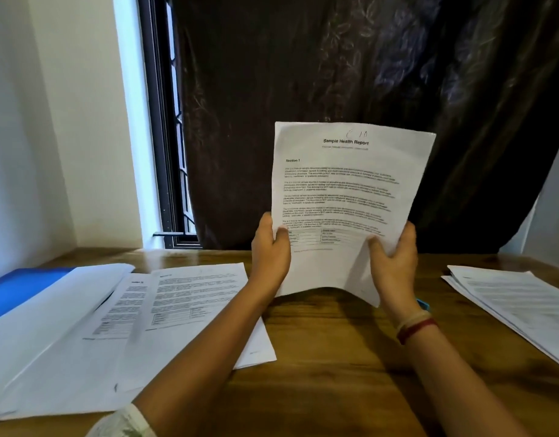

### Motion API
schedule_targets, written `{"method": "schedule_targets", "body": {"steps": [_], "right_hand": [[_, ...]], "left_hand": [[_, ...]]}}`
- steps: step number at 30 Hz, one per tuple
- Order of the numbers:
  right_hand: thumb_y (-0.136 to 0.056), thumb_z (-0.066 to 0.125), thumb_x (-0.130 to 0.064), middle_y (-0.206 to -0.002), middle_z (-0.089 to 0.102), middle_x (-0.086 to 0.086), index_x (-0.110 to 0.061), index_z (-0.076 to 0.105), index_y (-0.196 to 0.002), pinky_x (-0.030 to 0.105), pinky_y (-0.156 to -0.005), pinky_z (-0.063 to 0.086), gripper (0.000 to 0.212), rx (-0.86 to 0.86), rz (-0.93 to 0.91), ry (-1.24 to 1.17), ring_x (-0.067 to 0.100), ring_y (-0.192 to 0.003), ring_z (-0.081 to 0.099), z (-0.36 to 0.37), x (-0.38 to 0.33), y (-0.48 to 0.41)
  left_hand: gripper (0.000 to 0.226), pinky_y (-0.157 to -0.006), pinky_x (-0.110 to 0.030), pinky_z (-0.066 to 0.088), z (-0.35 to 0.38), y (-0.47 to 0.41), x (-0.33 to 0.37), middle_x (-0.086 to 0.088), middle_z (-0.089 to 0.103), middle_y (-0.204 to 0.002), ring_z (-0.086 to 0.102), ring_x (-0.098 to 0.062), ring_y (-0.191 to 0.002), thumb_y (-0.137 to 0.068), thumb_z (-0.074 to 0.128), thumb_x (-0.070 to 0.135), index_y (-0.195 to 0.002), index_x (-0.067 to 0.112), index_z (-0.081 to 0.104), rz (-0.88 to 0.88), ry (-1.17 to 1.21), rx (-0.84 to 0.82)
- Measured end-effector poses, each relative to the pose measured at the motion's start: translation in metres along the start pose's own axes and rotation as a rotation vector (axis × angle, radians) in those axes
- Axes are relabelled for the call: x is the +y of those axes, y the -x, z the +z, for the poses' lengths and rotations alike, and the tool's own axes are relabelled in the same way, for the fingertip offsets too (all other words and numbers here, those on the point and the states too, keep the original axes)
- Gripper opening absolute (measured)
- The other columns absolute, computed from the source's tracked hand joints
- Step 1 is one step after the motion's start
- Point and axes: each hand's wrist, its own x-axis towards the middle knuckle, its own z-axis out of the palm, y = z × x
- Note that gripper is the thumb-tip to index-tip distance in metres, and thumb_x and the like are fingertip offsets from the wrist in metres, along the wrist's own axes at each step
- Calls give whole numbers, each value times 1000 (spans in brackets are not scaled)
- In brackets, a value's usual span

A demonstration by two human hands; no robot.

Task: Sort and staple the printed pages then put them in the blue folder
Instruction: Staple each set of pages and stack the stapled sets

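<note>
Left hand [270, 250] & right hand [394, 260] each grip a bottom corner of the Sample Health Report pages [344, 190], held upright over the desk [335, 357] centre, long axis vertical. Blue folder [22, 288] sits at the desk's left edge, partly under loose sheets [177, 310]; left hand is nearer, imo.

You had bare table [335, 357] to pass over between the spread pages [193, 310] on your left and the stack [518, 304] on your right.
</note>
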Motion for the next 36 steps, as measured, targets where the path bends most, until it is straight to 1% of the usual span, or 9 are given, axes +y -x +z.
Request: {"method": "schedule_targets", "body": {"steps": [2,5,7,10,15,22,26,31,36], "right_hand": [[-97,49,-6,-103,51,-21,-18,38,-131,14,-75,44,37,-53,59,5,-2,-92,54,1,7,0],[-100,38,-4,-115,53,-4,-16,35,-137,27,-84,45,39,-124,183,60,13,-103,52,2,22,6],[-101,34,-3,-120,53,1,-14,39,-135,29,-85,45,36,-133,173,123,15,-105,51,1,27,8],[-100,32,-3,-114,55,0,-12,44,-129,26,-76,46,33,-74,123,130,16,-99,54,-1,24,4],[-98,32,0,-110,56,3,-8,46,-121,19,-63,43,28,-59,142,153,18,-93,54,-4,35,2],[-99,35,-3,-112,53,0,-8,43,-125,20,-73,47,27,-33,164,111,15,-98,54,-1,39,2],[-101,40,-9,-116,52,-1,-12,39,-133,32,-89,49,33,-54,262,84,16,-105,53,0,47,5],[-100,39,-8,-116,56,0,-13,47,-123,30,-85,50,24,-35,244,55,18,-105,57,1,46,-2],[-101,37,-10,-115,56,-1,-18,48,-122,29,-82,50,25,-29,319,70,19,-104,56,0,52,1]], "left_hand": [[13,-75,-17,49,4,-1,-5,9,57,-103,57,-5,-92,-103,39,16,-110,23,46,-54,-9,0],[13,-78,-24,48,15,5,-26,0,59,-113,58,-12,-99,-103,37,16,-110,23,45,-206,-18,13],[16,-74,-20,44,20,10,-33,1,57,-115,55,-9,-95,-104,34,17,-115,21,45,-246,-37,15],[18,-66,-14,41,22,9,-29,6,54,-107,53,-4,-87,-104,32,15,-115,21,46,-205,10,28],[22,-77,-22,46,25,15,-43,-1,58,-119,56,-13,-102,-104,32,15,-119,23,47,-264,58,11],[26,-71,-14,43,25,12,-41,2,55,-117,53,-9,-97,-105,30,14,-125,17,46,-241,44,11],[31,-77,-18,42,24,16,-49,3,53,-122,51,-10,-104,-105,30,14,-133,17,43,-264,36,-29],[28,-68,-14,41,24,11,-42,6,53,-116,52,-10,-103,-105,31,16,-128,18,45,-255,67,-19],[30,-78,-18,42,23,17,-50,-2,53,-130,49,-10,-108,-105,31,14,-132,16,44,-264,37,-49]]}}
